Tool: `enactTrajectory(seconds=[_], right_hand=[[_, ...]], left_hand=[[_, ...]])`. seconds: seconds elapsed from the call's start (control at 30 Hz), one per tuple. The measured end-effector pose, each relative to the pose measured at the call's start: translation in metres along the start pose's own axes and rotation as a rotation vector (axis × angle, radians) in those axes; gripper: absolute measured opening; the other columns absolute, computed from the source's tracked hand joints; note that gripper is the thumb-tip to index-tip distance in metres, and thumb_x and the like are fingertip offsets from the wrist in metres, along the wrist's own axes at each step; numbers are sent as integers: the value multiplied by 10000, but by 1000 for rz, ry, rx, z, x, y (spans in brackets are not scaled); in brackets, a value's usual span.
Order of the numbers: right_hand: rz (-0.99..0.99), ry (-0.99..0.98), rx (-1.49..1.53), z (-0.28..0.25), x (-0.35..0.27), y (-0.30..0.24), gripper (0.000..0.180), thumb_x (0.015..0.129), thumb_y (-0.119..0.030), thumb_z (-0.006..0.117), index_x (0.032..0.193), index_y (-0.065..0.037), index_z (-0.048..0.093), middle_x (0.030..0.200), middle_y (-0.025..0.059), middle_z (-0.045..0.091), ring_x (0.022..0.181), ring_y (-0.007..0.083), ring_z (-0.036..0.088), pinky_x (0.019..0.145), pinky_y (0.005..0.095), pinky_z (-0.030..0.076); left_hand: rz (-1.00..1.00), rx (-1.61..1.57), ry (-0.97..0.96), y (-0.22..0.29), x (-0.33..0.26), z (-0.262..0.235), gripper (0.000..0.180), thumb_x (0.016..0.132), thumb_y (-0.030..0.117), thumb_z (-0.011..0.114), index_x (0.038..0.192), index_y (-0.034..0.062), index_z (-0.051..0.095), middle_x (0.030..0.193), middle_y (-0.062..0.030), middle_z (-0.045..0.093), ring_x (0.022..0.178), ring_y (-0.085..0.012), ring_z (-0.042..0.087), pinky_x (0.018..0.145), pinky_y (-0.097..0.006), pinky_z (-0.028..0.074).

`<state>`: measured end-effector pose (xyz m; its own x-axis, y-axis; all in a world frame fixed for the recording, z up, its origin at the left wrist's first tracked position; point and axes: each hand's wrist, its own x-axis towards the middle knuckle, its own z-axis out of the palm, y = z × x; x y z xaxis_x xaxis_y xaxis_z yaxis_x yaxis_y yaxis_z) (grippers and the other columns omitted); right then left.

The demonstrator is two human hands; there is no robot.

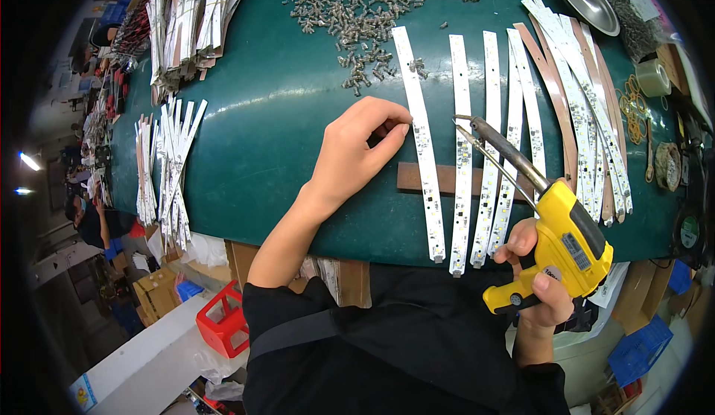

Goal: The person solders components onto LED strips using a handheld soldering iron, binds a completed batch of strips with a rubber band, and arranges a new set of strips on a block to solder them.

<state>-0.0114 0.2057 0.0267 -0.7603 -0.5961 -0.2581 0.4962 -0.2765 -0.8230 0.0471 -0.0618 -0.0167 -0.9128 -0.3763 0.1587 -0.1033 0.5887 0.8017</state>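
Note:
My left hand (350,151) is closed in a pinch, thumb and forefinger meeting at the left edge of a white LED circuit strip (423,154). My right hand (553,299) grips the handle of a yellow and black soldering gun (566,225). Its dark tip points up and left, over a second white LED strip (459,169); whether they touch I cannot tell. More LED strips (491,65) lie side by side to the right. Several of these strips cross a brown bar (447,180). A few small metal parts (418,66) sit beside the pinched strip's upper end.
A heap of small metal parts (372,2) covers the green table's (275,132) far side. Strip bundles (186,20) lie left, more strips (588,110) right. A metal bowl (587,0), tape roll (653,78) and rubber bands (631,106) sit far right. Another person (91,221) is at left.

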Motion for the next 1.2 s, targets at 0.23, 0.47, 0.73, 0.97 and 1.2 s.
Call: enactTrajectory(seconds=[0.23,0.47,0.73,0.97,1.2], right_hand=[[18,2,-22,5,2,-2,690,691,-214,630,1283,80,433,939,133,542,932,231,524,754,362,522],[14,-11,-51,8,3,0,660,706,-183,623,1263,110,426,934,152,540,905,243,544,737,370,547],[7,-22,-69,10,4,0,622,712,-168,614,1229,128,434,947,175,546,879,254,567,733,366,552],[-3,10,-63,14,3,0,590,718,-160,610,1211,125,452,941,177,556,816,250,592,720,346,544],[18,-3,-139,15,7,-5,633,730,-159,607,1266,117,412,922,166,564,728,231,611,680,312,527]], left_hand=[[88,46,19,-3,2,2,141,798,-34,672,937,-6,665,872,-72,651,748,-148,624,673,-255,509],[148,67,26,-8,3,5,137,795,-14,659,919,44,658,872,-68,633,757,-207,640,661,-307,527],[239,140,38,-11,2,5,149,758,-13,677,886,62,661,883,-66,634,820,-259,627,714,-349,517],[334,238,54,-13,1,5,148,755,-11,679,881,65,662,874,-56,639,813,-254,621,707,-350,515],[210,120,60,-9,1,9,172,773,-25,688,933,34,671,887,-62,657,779,-166,634,692,-282,519]])
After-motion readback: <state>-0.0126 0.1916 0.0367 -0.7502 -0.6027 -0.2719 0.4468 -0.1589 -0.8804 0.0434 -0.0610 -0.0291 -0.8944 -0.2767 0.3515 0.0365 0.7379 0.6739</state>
